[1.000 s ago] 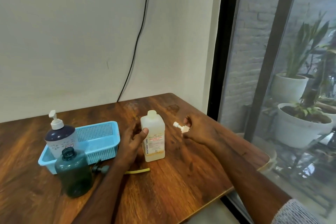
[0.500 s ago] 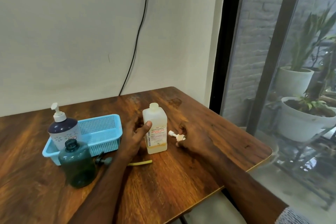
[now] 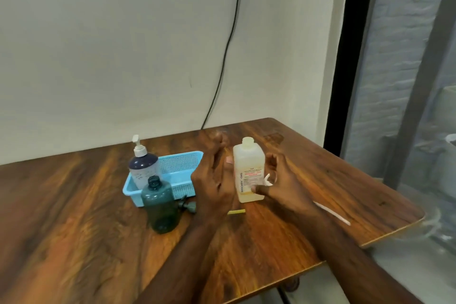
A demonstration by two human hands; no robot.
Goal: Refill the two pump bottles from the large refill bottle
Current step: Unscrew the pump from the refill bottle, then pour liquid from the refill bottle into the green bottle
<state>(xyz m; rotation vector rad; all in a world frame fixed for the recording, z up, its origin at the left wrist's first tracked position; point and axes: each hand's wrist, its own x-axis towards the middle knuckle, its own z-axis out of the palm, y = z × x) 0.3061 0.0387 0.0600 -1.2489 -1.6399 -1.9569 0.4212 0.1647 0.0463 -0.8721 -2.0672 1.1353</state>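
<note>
Refill bottle (image 3: 248,170) stands uncapped, mid-table. Right hand (image 3: 281,181) curls round its side, a white piece against the palm; left hand (image 3: 213,177) hovers just beside it, fingers extended, holding nothing. Risk: one-handed lift could slop liquid onto table (image 3: 74,217).

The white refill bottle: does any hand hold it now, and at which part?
The right hand grips the refill bottle at its lower body, thumb on the label. The left hand is open beside it, holding nothing.
</note>
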